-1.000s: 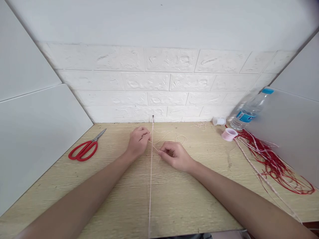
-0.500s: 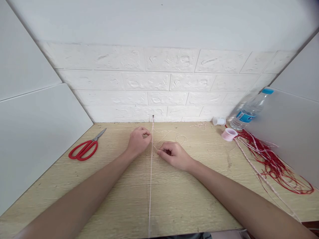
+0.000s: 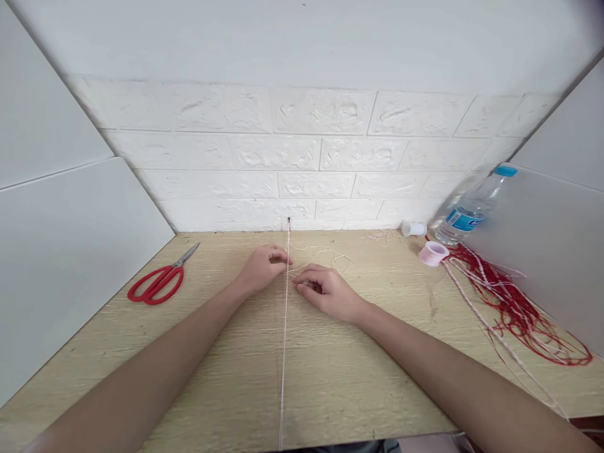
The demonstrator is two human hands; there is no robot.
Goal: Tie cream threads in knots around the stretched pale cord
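A taut pale pink cord [image 3: 284, 352] runs from a pin [image 3: 289, 220] at the foot of the wall straight toward me across the wooden table [image 3: 330, 384]. My left hand [image 3: 262, 267] sits just left of the cord, its fingertips pinched at it. My right hand [image 3: 328, 292] lies just right of the cord, thumb and forefinger pinched on a thin loose thread [image 3: 330, 255] that loops behind it toward the wall.
Red-handled scissors [image 3: 158, 283] lie at the left. At the right back stand a water bottle [image 3: 472, 211], a white spool [image 3: 414, 228] and a pink thread spool [image 3: 433, 253]. Red and pink cords [image 3: 514, 308] sprawl along the right side. White panels close both sides.
My right hand has slid a little toward the taut cord and the wall. My left hand's fingers have stretched out to the cord. The two hands are closer together.
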